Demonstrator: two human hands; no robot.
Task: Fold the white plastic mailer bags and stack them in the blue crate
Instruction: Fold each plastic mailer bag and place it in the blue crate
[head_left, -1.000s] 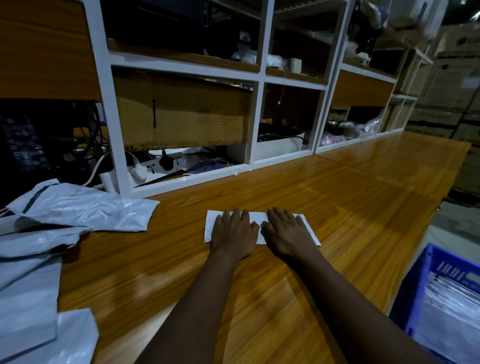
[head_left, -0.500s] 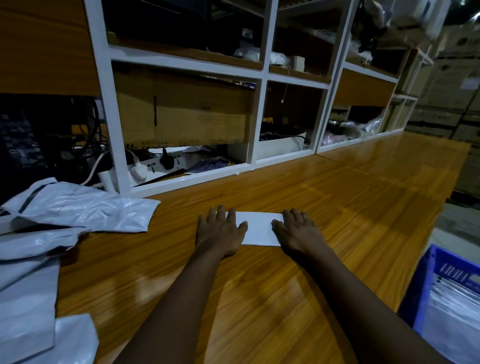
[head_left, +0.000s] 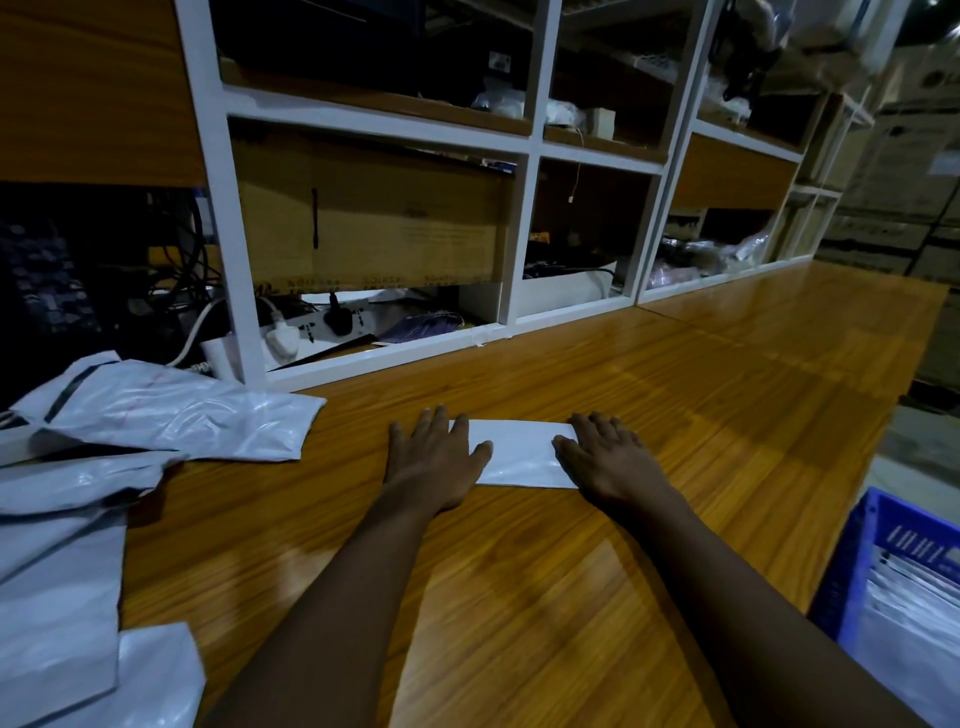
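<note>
At the far left, a pile of unfolded white mailer bags (head_left: 156, 415) lies on the wooden bench (head_left: 519, 597). My left hand (head_left: 434, 460) presses flat, fingers released and spread, on the left end of the folded mailer bag (head_left: 519, 454). My right hand (head_left: 608, 460) lies flat and open on its right end. At the far right, the blue crate (head_left: 852, 561) holds folded bags beside the bench.
</note>
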